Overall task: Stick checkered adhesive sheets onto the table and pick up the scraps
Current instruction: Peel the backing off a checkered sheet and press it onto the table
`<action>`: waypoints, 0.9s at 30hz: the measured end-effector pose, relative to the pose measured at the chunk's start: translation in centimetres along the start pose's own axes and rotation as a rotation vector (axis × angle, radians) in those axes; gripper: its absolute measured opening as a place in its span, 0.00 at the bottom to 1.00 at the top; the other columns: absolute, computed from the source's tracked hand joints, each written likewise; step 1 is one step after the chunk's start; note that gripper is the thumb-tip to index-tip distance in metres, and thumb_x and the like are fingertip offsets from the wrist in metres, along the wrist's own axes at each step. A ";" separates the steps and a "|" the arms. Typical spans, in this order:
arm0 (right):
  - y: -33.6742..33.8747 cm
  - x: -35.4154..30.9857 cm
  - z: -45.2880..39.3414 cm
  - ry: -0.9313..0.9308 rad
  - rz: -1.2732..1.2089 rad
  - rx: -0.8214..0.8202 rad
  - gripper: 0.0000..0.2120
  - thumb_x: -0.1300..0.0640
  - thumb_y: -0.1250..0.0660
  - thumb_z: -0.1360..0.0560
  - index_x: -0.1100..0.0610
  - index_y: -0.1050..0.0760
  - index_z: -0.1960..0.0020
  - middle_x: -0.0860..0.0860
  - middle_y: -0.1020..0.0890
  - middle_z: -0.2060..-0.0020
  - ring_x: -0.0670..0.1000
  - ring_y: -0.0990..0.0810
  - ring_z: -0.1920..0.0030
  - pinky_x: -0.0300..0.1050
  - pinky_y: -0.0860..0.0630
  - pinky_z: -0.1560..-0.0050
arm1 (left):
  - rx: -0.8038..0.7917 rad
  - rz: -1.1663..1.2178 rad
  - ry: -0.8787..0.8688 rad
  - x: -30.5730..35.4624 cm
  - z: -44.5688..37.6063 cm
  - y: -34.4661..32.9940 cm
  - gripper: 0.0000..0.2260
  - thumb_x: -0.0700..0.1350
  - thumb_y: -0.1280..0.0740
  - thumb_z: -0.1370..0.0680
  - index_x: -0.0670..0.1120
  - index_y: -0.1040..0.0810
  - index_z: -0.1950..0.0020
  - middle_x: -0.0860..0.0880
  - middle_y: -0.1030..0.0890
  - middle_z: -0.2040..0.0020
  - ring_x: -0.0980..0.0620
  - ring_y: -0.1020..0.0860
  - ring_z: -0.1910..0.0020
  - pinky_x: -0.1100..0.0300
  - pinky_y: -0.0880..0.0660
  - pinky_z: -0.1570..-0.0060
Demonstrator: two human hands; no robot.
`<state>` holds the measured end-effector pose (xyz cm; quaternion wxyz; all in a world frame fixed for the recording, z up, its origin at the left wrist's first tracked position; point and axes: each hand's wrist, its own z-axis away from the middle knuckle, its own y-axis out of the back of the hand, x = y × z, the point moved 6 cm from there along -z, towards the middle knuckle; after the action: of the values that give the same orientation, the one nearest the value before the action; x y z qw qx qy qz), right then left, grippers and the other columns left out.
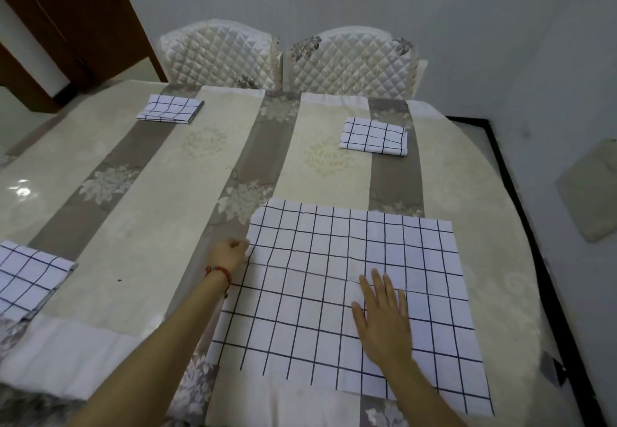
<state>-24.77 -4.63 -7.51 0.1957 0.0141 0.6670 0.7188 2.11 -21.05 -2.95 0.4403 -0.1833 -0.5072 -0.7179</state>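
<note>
1. My right hand (pixel 384 319) lies flat, fingers straight, on the unfolded sheet (pixel 334 293) at the table's (pixel 140 233) near right.
2. My left hand (pixel 230 254), fingers curled, pinches the sheet's left edge.
3. No readable writing.
4. Three folded sheets: far left (pixel 171 108), far right (pixel 374 136), near left (pixel 26 276). Two chairs (pixel 350 59) beyond.

I see both bare forearms reaching forward from the bottom edge. My left hand (pixel 230 253) is curled into a loose fist, knuckles up, fingertips pinching something at its far side; what exactly, I can't tell. A red bead bracelet (pixel 218 273) sits on that wrist. My right hand (pixel 384 316) lies flat, palm down, fingers straight and slightly spread, pointing away from me.
</note>
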 end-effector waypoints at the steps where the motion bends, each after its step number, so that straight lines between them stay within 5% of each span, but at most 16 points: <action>1: 0.0 0.0 0.0 -0.001 0.008 0.003 0.26 0.41 0.60 0.21 0.50 0.39 0.29 0.51 0.33 0.29 0.50 0.44 0.29 0.45 0.59 0.29 | -0.008 0.020 0.021 0.7 -0.9 -0.2 0.12 0.43 0.37 0.23 0.44 0.28 0.67 0.45 0.28 0.67 0.49 0.30 0.65 0.60 0.33 0.58; 2: 0.0 0.0 0.0 0.003 0.012 0.006 0.26 0.41 0.60 0.21 0.50 0.38 0.29 0.51 0.33 0.29 0.50 0.44 0.29 0.46 0.59 0.29 | -0.012 0.046 0.038 1.6 -1.6 -0.4 0.12 0.43 0.36 0.24 0.44 0.28 0.67 0.44 0.27 0.66 0.48 0.29 0.64 0.60 0.32 0.58; 4: -0.2 0.1 0.0 0.009 0.010 0.015 0.26 0.41 0.60 0.22 0.50 0.39 0.29 0.51 0.34 0.29 0.50 0.44 0.28 0.46 0.59 0.29 | -0.031 0.110 0.041 3.4 -3.1 -0.9 0.07 0.43 0.34 0.25 0.39 0.23 0.52 0.42 0.23 0.53 0.44 0.25 0.52 0.56 0.30 0.50; 6: -0.5 0.2 -0.2 0.015 0.013 0.047 0.26 0.41 0.60 0.22 0.49 0.40 0.29 0.50 0.36 0.28 0.47 0.51 0.26 0.45 0.59 0.28 | -0.031 0.176 0.044 4.6 -4.6 -1.3 0.18 0.42 0.32 0.26 0.35 0.27 0.39 0.40 0.24 0.40 0.43 0.26 0.40 0.54 0.31 0.39; 8: -0.6 0.3 -0.3 0.022 0.009 0.074 0.26 0.41 0.60 0.22 0.49 0.41 0.28 0.48 0.39 0.28 0.44 0.59 0.25 0.46 0.59 0.28 | -0.044 0.148 0.027 5.5 -5.6 -1.7 0.15 0.42 0.31 0.27 0.36 0.24 0.44 0.42 0.22 0.45 0.46 0.24 0.45 0.55 0.29 0.42; 10: -0.6 0.3 -0.4 0.034 0.002 0.093 0.26 0.41 0.60 0.22 0.49 0.41 0.28 0.48 0.39 0.28 0.42 0.62 0.25 0.46 0.58 0.28 | -0.046 0.139 -0.013 6.3 -6.1 -1.9 0.01 0.40 0.32 0.28 0.43 0.23 0.59 0.45 0.24 0.62 0.50 0.26 0.62 0.61 0.27 0.58; 11: -0.6 0.3 -0.4 0.039 0.001 0.094 0.26 0.41 0.60 0.22 0.49 0.42 0.28 0.48 0.40 0.28 0.42 0.62 0.25 0.46 0.58 0.28 | -0.025 0.155 -0.040 6.5 -6.3 -1.8 0.04 0.38 0.33 0.28 0.44 0.24 0.63 0.46 0.26 0.66 0.51 0.28 0.66 0.63 0.29 0.62; 13: -0.6 0.3 -0.3 0.042 0.003 0.087 0.26 0.41 0.60 0.22 0.48 0.43 0.28 0.48 0.40 0.27 0.43 0.60 0.25 0.45 0.59 0.28 | 0.023 0.162 -0.087 6.6 -6.7 -1.7 0.03 0.37 0.33 0.28 0.42 0.20 0.57 0.45 0.23 0.61 0.50 0.26 0.60 0.61 0.28 0.55; 16: -0.5 0.2 -0.3 0.041 0.008 0.069 0.26 0.41 0.60 0.22 0.49 0.42 0.28 0.50 0.37 0.27 0.48 0.48 0.26 0.46 0.58 0.28 | 0.150 0.062 -0.145 6.2 -6.6 -1.7 0.16 0.39 0.33 0.28 0.40 0.25 0.41 0.43 0.22 0.46 0.44 0.24 0.46 0.54 0.28 0.44; 19: -0.4 0.2 -0.3 0.040 -0.004 0.078 0.26 0.41 0.60 0.22 0.49 0.42 0.28 0.50 0.37 0.27 0.48 0.50 0.26 0.46 0.58 0.28 | 0.235 -0.196 -0.363 6.6 -3.1 -3.6 0.19 0.42 0.34 0.27 0.41 0.28 0.37 0.39 0.25 0.38 0.39 0.29 0.37 0.47 0.31 0.38; 23: -0.5 0.2 -0.3 0.032 -0.024 0.073 0.26 0.40 0.60 0.22 0.49 0.42 0.28 0.48 0.41 0.27 0.43 0.58 0.25 0.45 0.60 0.27 | 0.089 -0.487 -0.860 6.1 5.9 -11.4 0.16 0.44 0.32 0.30 0.45 0.25 0.43 0.43 0.20 0.42 0.42 0.22 0.41 0.44 0.23 0.45; 27: 0.0 0.2 -0.6 0.041 -0.162 0.102 0.33 0.35 0.62 0.25 0.49 0.40 0.28 0.45 0.43 0.28 0.47 0.47 0.26 0.41 0.60 0.28 | -0.080 -0.675 -0.938 2.8 11.0 -16.8 0.20 0.47 0.31 0.34 0.51 0.26 0.43 0.50 0.19 0.42 0.49 0.22 0.40 0.47 0.29 0.38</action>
<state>-25.09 -5.18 -7.62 0.2385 -0.0445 0.7055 0.6659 -15.17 -10.84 -5.85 -0.0920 -0.3264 -0.6510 -0.6791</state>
